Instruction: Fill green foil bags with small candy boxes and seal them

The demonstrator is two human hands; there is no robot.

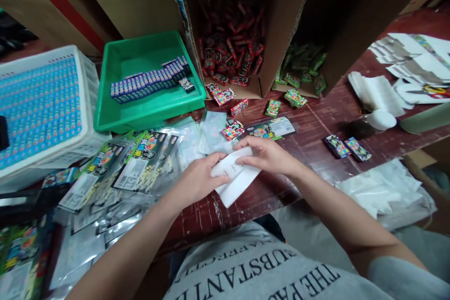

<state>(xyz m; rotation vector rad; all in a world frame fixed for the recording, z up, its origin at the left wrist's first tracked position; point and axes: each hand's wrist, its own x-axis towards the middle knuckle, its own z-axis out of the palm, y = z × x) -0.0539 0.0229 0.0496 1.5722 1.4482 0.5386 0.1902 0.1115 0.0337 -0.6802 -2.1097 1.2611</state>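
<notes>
Over the table's near edge, my left hand [197, 177] and my right hand [264, 153] both grip a white paper sheet [235, 183], which looks folded or doubled and carries faint print. My left thumb and fingers pinch its left side, while the right fingers close on its upper right corner. Just beyond the hands lies a small red candy-style box [232, 130]. Near it are a flat printed bag [272, 128] with a white label and some clear plastic packets [190, 138].
Printed plastic bags [140, 164] pile up at left. Behind them stand a green tray [151, 112] of purple boxes and a white basket [92, 79] of blue boxes. Cardboard cartons [281, 23] hold red and green boxes. Two dark boxes [347, 147], a white-lidded jar [381, 120] and scissors [427, 90] lie right.
</notes>
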